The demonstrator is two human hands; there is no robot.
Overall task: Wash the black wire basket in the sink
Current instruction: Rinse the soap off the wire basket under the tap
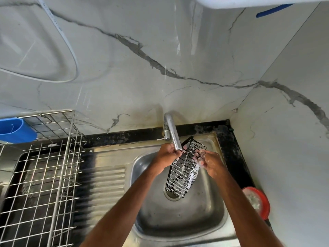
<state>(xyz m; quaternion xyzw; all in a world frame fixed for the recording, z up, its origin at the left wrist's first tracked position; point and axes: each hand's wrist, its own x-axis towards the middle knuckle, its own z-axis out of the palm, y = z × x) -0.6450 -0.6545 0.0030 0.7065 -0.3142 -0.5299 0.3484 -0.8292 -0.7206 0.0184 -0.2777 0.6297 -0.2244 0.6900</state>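
Basket: the black wire basket [183, 173] hangs tilted over the sink [178, 220]. Its lower end is just above the drain [171, 197] and its upper end is up by the spout. White suds streak the wires, so drips fall into the bowl and not on the counter.
Left hand: the left hand [166, 155] comes in from 7 o'clock and has its fingers curled round the basket's top rim, on the 10 o'clock side. It seems to act as the anchor, steadying the frame while the other hand works.
Right hand: the right hand [212, 164] comes in from 5 o'clock, foamy, with its fingers curled onto the wires at the basket's 2 o'clock side. It looks like rubbing or scrubbing. I cannot tell if a pad sits under the fingers.
Faucet: the faucet [170, 127] stands at the sink's 12 o'clock edge, with its spout ending just beside the left hand. I cannot make out any running water.
Stage: judged from the lather, soaping is under way and rinsing is not yet done.
Risk: wet, soapy wire may slip, which would explain holding it with both hands.
Surroundings: a steel dish rack [44, 166] with a blue holder [16, 130] sits at 9 o'clock. A red dish [261, 202] holding something pale sits at 3 o'clock, within easy reach.
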